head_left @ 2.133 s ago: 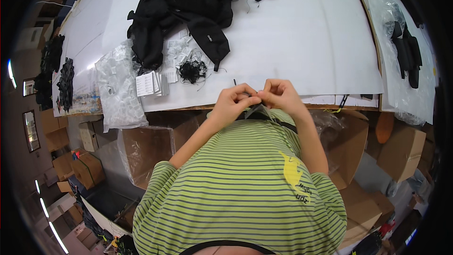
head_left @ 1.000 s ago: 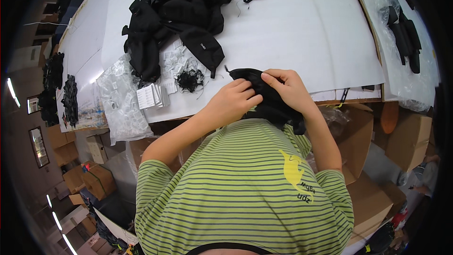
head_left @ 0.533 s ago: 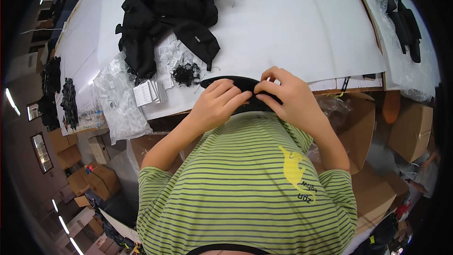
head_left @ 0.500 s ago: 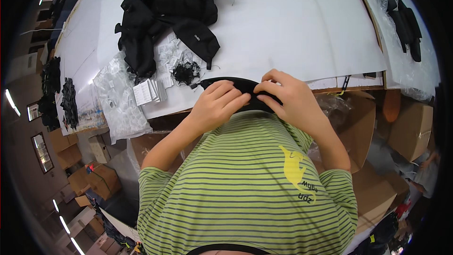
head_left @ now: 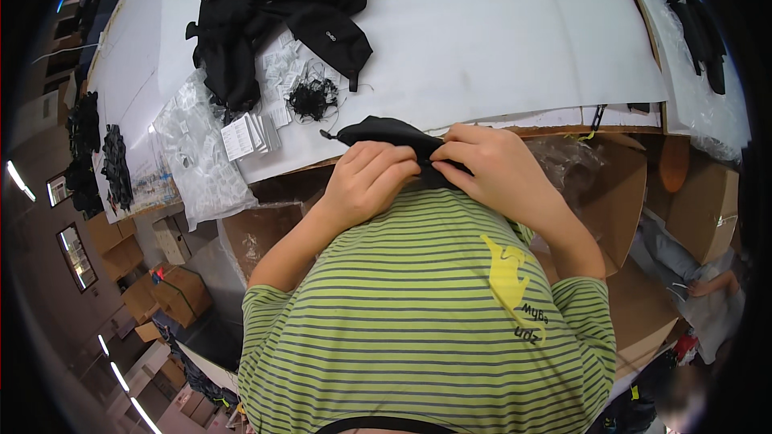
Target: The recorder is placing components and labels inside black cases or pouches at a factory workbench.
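Hands bunched together on a small black fabric piece at the worktop's near edge.

Left hand (head_left: pixel 371 179) and right hand (head_left: pixel 489 170) both pinch the black fabric piece (head_left: pixel 386 132), fingertips meeting over its near end, the rest poking out beyond the knuckles. Looks like folding or fastening work; what follows calls for a steady two-handed pinch. Black garments (head_left: pixel 273 8) pile well beyond the left hand.

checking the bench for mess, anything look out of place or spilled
Somewhat. Small white tags lie scattered loose beside the heap of black garments, with a tangle of black threads among them. A clear bag droops over the table edge. Both hands hold a black piece; nothing looks damaged.
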Demonstrator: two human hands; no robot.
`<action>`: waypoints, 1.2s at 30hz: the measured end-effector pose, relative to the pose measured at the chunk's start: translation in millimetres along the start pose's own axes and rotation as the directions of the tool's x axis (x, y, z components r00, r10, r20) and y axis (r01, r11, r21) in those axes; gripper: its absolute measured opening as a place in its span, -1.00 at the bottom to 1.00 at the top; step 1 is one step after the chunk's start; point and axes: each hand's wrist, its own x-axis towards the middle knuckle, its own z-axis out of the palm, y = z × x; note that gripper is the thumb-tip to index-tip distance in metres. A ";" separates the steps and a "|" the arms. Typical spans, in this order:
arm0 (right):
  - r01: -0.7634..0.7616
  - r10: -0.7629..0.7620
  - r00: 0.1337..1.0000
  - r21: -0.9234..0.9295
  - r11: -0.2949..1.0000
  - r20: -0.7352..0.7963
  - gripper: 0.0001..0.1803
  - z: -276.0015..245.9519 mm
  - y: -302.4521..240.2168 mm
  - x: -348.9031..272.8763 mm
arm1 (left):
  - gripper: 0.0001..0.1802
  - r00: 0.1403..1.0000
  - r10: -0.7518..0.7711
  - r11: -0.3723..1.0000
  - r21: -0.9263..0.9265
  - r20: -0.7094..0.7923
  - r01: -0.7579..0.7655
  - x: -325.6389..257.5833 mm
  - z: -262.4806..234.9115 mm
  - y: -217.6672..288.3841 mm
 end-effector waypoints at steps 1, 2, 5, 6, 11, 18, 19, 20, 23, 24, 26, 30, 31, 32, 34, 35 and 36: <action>0.009 -0.009 1.000 -0.007 1.000 -0.017 -0.91 3.5 0.6 -0.8 | -0.80 0.994 -0.083 0.996 0.016 0.072 0.082 4.6 -2.7 3.1; 0.007 -0.007 1.000 -0.007 1.000 -0.017 -0.91 5.9 0.9 -1.5 | -0.81 0.976 -0.165 0.986 0.039 0.141 0.162 6.7 -4.1 4.8; 0.018 -0.018 0.999 0.015 1.000 -0.035 -0.91 9.6 0.4 -1.9 | -0.83 0.980 -0.130 0.989 0.086 0.153 0.118 2.1 -4.6 4.2; 0.012 -0.013 0.999 -0.007 1.000 -0.043 -0.91 9.7 -0.6 -2.0 | -0.83 0.980 -0.131 0.989 0.086 0.153 0.119 2.0 -4.1 3.7; 0.039 -0.039 0.999 -0.012 0.999 -0.037 -0.91 11.5 -4.3 -2.0 | -0.83 1.000 -0.013 1.000 0.025 0.013 0.012 -1.3 -0.3 2.4; 0.078 -0.081 0.996 0.078 0.994 0.034 -0.91 17.5 -1.0 -5.0 | -0.82 0.998 -0.056 0.990 -0.132 -0.029 0.052 -8.9 8.2 6.8; 0.074 -0.080 0.996 0.111 0.991 0.051 -0.92 18.2 -0.5 -4.6 | -0.81 0.997 -0.072 0.988 -0.140 -0.024 0.068 -9.8 8.6 7.7; 0.072 -0.078 0.996 0.113 0.991 0.053 -0.92 18.4 0.3 -4.0 | -0.80 0.996 -0.088 0.985 -0.148 -0.019 0.084 -10.9 8.6 8.6; -0.166 0.055 0.962 0.418 0.893 0.266 -0.74 8.9 14.9 0.9 | -0.76 0.949 -0.260 0.953 -0.114 0.177 0.282 -2.7 -5.6 11.6; -0.219 0.081 0.961 0.551 0.806 0.264 -0.62 4.9 20.9 -0.3 | -0.76 0.859 -0.431 0.865 -0.143 0.275 0.480 -2.8 -9.7 13.2; -0.333 0.176 0.930 0.535 0.777 0.323 -0.32 -7.0 35.5 -4.0 | -0.81 0.695 -0.579 0.718 -0.138 0.425 0.683 -4.1 -13.7 8.4; -0.391 0.212 0.891 0.439 0.809 0.401 -0.28 -3.7 72.3 -15.5 | -0.74 0.492 -0.517 0.582 -0.133 0.701 0.802 -1.1 -30.0 -7.9; -0.346 0.191 0.905 0.398 0.849 0.380 -0.31 5.7 81.0 -17.3 | -0.74 0.493 -0.519 0.580 -0.136 0.698 0.803 0.0 -32.5 -9.4; -0.299 0.167 0.919 0.356 0.885 0.358 -0.33 14.0 88.2 -18.6 | -0.74 0.461 -0.540 0.540 -0.130 0.705 0.831 1.0 -34.8 -10.6; -0.210 0.113 0.948 0.317 0.925 0.297 -0.37 31.5 94.3 -16.2 | -0.74 0.425 -0.565 0.495 -0.121 0.707 0.860 2.0 -37.9 -12.9; -0.123 0.059 0.971 0.273 0.954 0.231 -0.41 38.0 94.0 -13.2 | -0.73 0.385 -0.563 0.492 -0.078 0.731 0.867 3.1 -39.0 -14.1; -0.170 0.101 0.968 0.306 0.937 0.229 -0.56 42.7 90.6 -9.0 | -0.73 0.343 -0.562 0.487 -0.034 0.753 0.873 3.7 -40.3 -14.7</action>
